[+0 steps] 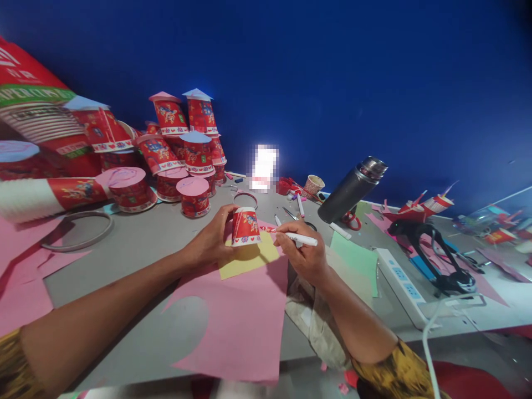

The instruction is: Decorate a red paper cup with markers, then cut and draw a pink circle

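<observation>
Head view: The left hand (pixel 216 235) grips the red paper cup (pixel 246 224), base upward, above the yellow sheet (pixel 249 261). The right hand (pixel 306 257) grasps the white marker (pixel 304 239) beside the cup. Step in hand: apparently marker work on the cup. Next move calls for a steady cup and controlled tip approach. Marker tip: indistinct. Cup's far side: hidden. Bright patch (pixel 264 166) behind: pixelated, unreadable.

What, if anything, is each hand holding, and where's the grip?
Left hand: inverted red patterned paper cup, by its left side. Right hand: slim white cylindrical marker, by the barrel, toward the end nearer the cup.
</observation>
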Motion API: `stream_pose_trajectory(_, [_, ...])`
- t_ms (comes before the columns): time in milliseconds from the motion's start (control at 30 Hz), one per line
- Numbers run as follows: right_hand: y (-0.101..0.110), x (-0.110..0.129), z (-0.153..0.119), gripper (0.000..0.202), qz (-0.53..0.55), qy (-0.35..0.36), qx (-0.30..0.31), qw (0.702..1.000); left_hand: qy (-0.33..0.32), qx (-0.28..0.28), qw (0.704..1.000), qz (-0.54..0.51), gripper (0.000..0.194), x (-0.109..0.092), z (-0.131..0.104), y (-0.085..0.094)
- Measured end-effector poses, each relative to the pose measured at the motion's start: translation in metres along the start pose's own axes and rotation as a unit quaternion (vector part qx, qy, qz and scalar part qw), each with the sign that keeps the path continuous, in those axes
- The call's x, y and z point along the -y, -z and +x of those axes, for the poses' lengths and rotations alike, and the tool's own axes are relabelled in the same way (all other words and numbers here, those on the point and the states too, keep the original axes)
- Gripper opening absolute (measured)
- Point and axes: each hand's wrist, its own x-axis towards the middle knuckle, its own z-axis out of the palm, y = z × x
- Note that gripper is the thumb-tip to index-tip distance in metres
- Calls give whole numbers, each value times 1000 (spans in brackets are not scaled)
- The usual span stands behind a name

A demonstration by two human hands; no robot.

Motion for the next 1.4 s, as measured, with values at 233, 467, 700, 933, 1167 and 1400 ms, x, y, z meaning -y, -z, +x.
stream_pose_trajectory(233, [-2,-1,1,13,-11,56,13,998,-4,-9,1000,14,89,-4,1,0])
stream_pose_trajectory(467, [-6,-8,1,13,-39,54,-8,998,-21,-29,999,3,85,5,3,4])
stream_pose_trajectory(700, [-17,-14,-5,20,-74,52,-24,996,-12,-31,996,-81,95,5,2,0])
stream_pose_trajectory(933, [-20,-12,-4,14,-87,110,-55,989,-1,-9,991,-132,95,1,-1,-5])
stream_pose_trajectory(1167, [-18,-9,-7,15,-187,176,-39,966,9,31,992,-123,104,-4,1,5])
stream_pose_trajectory(1400, [-25,-7,-9,13,-180,200,-23,963,-20,74,997,11,98,-12,5,16])
